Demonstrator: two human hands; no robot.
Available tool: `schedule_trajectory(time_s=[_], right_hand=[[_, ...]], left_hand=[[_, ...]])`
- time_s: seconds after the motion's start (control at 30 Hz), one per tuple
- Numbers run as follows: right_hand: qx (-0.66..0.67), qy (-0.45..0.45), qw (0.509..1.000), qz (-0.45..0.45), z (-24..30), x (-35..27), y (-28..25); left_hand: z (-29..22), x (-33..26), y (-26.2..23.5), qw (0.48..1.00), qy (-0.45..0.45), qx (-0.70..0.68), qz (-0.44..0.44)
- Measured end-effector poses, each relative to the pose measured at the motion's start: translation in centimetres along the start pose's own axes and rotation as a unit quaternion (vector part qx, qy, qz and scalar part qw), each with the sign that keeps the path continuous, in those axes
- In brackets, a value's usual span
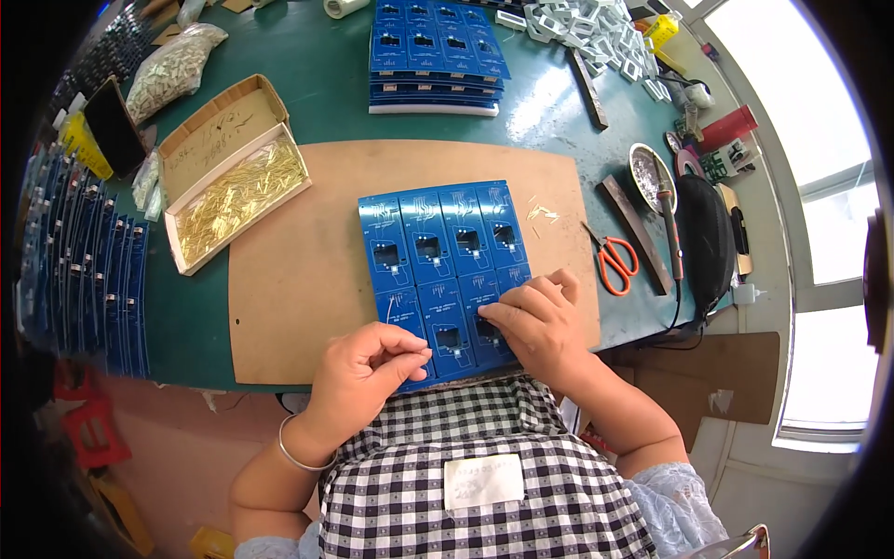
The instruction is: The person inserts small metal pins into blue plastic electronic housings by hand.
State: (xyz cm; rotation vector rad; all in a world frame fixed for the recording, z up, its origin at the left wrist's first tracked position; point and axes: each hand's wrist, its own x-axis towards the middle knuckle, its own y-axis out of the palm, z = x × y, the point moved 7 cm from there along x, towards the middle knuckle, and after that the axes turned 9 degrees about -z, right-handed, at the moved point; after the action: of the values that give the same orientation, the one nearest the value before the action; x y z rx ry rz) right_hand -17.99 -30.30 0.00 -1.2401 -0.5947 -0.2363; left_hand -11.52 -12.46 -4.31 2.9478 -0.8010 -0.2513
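A blue circuit board panel [421, 265] with rows of square cut-outs lies on the brown board in front of me. My left hand [372, 365] is over its lower left corner, thumb and fingertips pinched together; anything between them is too small to make out. Over the lower right part of the panel, my right hand [538, 321] has curled fingers with the tips at the panel's surface. What those fingers may hold is hidden. Just right of the panel lie several loose thin pins [542, 212]. An open cardboard box [233, 207] at the left holds many brass-coloured pins.
Orange-handled scissors [616, 265], a dark metal bar [635, 233] and a soldering iron [672, 233] by a round dish [649, 168] are at the right. Stacked blue panels [433, 56] stand at the back, more panels [88, 252] at the left. White frame-shaped parts [596, 33] pile up back right.
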Motion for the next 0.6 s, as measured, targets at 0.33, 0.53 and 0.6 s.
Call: schedule_trajectory(time_s=[0.33, 0.53, 0.6], right_hand=[[0.047, 0.056, 0.997, 0.035, -0.48, 0.09, 0.44], [0.062, 0.075, 0.995, 0.032, -0.64, 0.18, 0.54], [0.070, 0.083, 0.994, 0.033, -0.83, 0.25, 0.60]], left_hand=[[0.49, 0.09, -0.15, 1.000, -0.020, -0.014, -0.003], [0.46, 0.09, -0.12, 1.000, -0.011, -0.009, 0.005], [0.42, 0.10, -0.11, 1.000, -0.011, -0.012, 0.002]])
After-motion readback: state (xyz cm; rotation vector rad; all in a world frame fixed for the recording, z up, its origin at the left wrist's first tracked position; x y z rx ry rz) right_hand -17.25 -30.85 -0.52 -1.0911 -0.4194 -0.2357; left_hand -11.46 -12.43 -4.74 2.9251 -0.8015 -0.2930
